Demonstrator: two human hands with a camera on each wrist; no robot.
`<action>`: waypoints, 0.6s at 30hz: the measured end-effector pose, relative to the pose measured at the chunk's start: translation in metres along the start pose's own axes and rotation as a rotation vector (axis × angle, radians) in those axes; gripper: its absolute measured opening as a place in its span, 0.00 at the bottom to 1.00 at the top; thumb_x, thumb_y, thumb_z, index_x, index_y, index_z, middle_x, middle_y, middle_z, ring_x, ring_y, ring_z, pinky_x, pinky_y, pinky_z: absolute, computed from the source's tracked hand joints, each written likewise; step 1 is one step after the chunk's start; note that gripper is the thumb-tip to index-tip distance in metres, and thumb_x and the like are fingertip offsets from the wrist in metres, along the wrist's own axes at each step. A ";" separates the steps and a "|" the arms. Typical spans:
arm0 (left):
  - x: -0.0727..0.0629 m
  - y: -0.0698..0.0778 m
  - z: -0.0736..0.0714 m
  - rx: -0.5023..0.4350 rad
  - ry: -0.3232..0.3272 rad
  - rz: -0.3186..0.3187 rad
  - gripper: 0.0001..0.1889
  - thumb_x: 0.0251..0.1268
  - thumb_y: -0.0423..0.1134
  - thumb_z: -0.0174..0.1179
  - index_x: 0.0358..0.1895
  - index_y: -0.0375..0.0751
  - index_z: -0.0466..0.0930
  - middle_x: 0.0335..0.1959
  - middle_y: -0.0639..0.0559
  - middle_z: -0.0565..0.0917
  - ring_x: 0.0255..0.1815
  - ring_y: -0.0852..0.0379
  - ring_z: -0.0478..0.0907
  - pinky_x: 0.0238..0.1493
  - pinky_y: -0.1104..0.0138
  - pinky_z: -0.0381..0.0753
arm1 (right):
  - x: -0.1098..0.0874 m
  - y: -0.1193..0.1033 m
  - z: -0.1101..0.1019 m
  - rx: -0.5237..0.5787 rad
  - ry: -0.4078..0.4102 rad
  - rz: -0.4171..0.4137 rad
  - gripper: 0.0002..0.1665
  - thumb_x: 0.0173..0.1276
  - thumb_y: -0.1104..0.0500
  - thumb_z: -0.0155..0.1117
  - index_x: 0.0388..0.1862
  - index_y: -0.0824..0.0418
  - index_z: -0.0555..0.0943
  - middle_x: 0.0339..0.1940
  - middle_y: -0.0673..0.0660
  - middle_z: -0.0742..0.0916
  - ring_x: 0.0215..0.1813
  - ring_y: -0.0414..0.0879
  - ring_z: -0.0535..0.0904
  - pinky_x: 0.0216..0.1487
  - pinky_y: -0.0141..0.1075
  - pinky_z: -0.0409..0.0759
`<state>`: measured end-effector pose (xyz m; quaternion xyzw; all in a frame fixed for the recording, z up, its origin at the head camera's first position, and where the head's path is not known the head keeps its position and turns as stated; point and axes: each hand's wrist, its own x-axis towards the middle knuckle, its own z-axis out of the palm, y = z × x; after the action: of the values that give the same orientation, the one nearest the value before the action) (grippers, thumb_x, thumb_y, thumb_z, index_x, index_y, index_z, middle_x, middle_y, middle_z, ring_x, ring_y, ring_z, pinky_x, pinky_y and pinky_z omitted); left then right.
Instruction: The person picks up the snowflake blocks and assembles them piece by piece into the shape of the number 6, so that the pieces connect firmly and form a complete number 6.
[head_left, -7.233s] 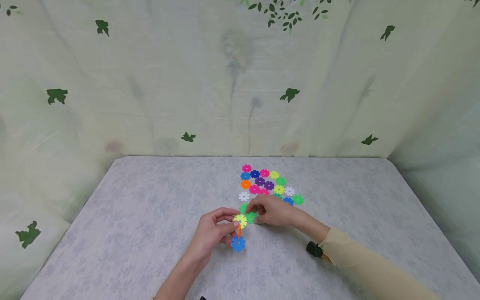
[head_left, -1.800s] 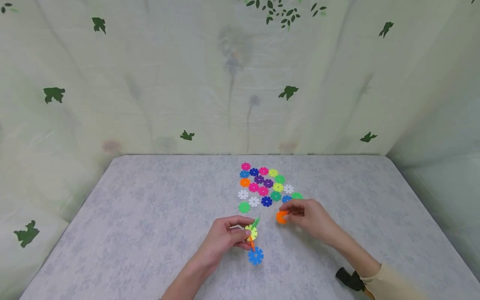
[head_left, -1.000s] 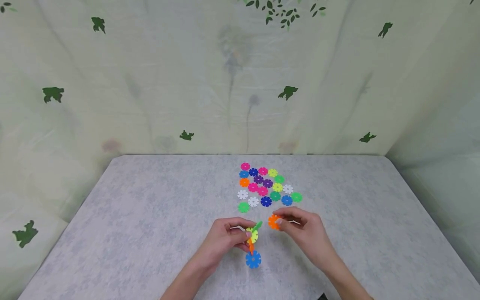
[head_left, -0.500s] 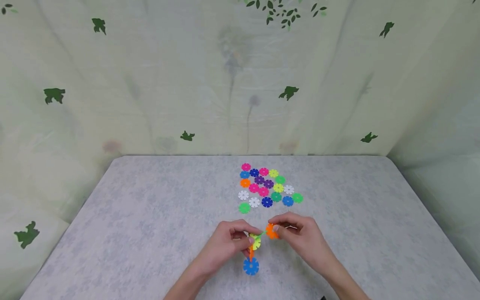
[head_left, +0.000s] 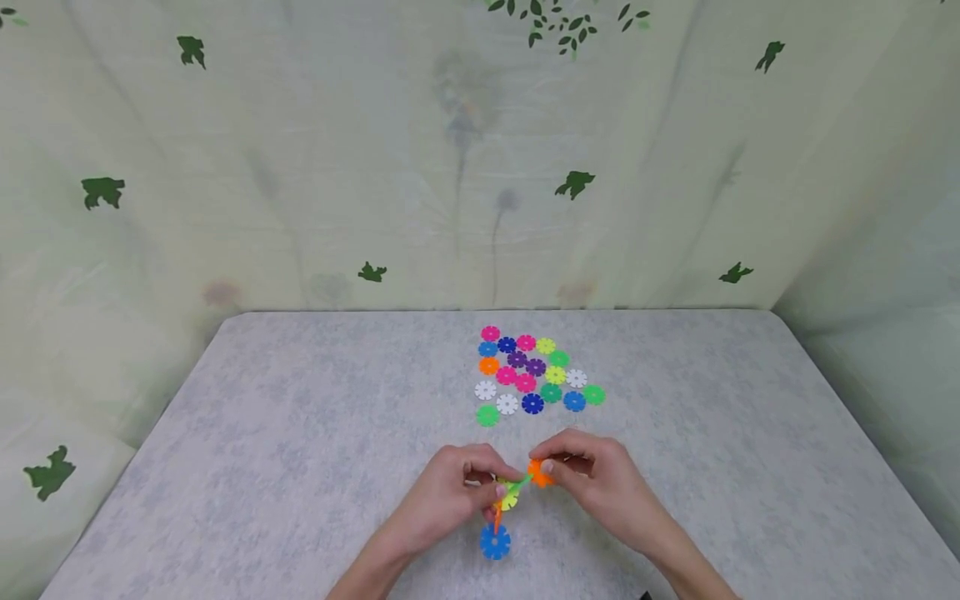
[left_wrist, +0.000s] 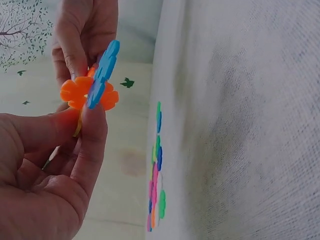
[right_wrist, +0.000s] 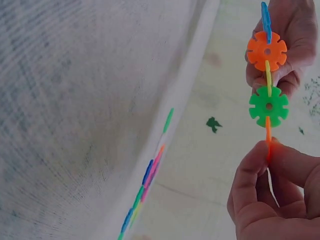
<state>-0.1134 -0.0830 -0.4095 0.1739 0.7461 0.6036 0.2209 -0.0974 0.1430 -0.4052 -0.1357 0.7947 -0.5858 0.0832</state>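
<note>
My left hand (head_left: 453, 496) pinches a chain of slotted plastic discs near its yellow disc (head_left: 510, 502). From the yellow one an orange disc (right_wrist: 267, 51) leads to a blue disc (head_left: 495, 542) hanging at the near end. On the other side a green disc (right_wrist: 269, 106) is slotted onto the yellow. Between thumb and fingertips, my right hand (head_left: 600, 487) holds another orange disc (head_left: 538, 473), edge-on to the green one. In the right wrist view their slots meet; how deep they sit I cannot tell.
Several loose slotted discs lie flat beyond the hands, among them a green disc (head_left: 487, 415), a dark blue disc (head_left: 532, 403) and a white disc (head_left: 507, 404). They rest on a grey table (head_left: 300, 400). A printed curtain (head_left: 300, 167) hangs behind it.
A green disc joined the chain after the earliest frame. My right hand then brought an orange disc from the right, leftward and nearer, until it met the green disc. The chain shifted slightly toward me.
</note>
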 end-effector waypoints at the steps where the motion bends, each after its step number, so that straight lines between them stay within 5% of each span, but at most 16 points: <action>1: 0.000 0.000 0.000 0.002 -0.006 -0.001 0.12 0.65 0.24 0.59 0.40 0.44 0.89 0.36 0.50 0.84 0.26 0.50 0.82 0.30 0.61 0.84 | 0.000 0.000 0.000 -0.004 -0.010 -0.006 0.09 0.68 0.65 0.65 0.45 0.57 0.86 0.42 0.52 0.86 0.44 0.47 0.82 0.48 0.33 0.81; 5: 0.000 0.000 0.001 0.001 -0.009 -0.002 0.12 0.65 0.25 0.59 0.41 0.45 0.88 0.37 0.51 0.85 0.25 0.50 0.82 0.30 0.62 0.84 | 0.001 0.002 0.000 0.006 -0.018 0.001 0.09 0.69 0.65 0.64 0.45 0.59 0.86 0.42 0.53 0.87 0.44 0.48 0.82 0.48 0.35 0.82; 14: 0.005 -0.001 0.003 -0.152 0.046 -0.041 0.16 0.65 0.29 0.59 0.56 0.35 0.79 0.37 0.44 0.77 0.26 0.54 0.78 0.34 0.61 0.84 | 0.007 0.008 0.007 0.287 0.232 0.163 0.17 0.64 0.63 0.70 0.48 0.71 0.80 0.40 0.62 0.85 0.39 0.54 0.84 0.46 0.44 0.84; 18: 0.006 -0.003 0.006 -0.241 0.037 -0.095 0.17 0.66 0.29 0.59 0.57 0.34 0.78 0.37 0.45 0.76 0.29 0.55 0.77 0.36 0.59 0.85 | 0.007 0.009 0.008 0.279 0.259 0.167 0.15 0.64 0.63 0.70 0.47 0.69 0.81 0.40 0.61 0.85 0.39 0.54 0.84 0.45 0.42 0.84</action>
<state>-0.1147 -0.0756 -0.4141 0.0992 0.6795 0.6809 0.2547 -0.1025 0.1362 -0.4165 0.0200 0.7185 -0.6936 0.0466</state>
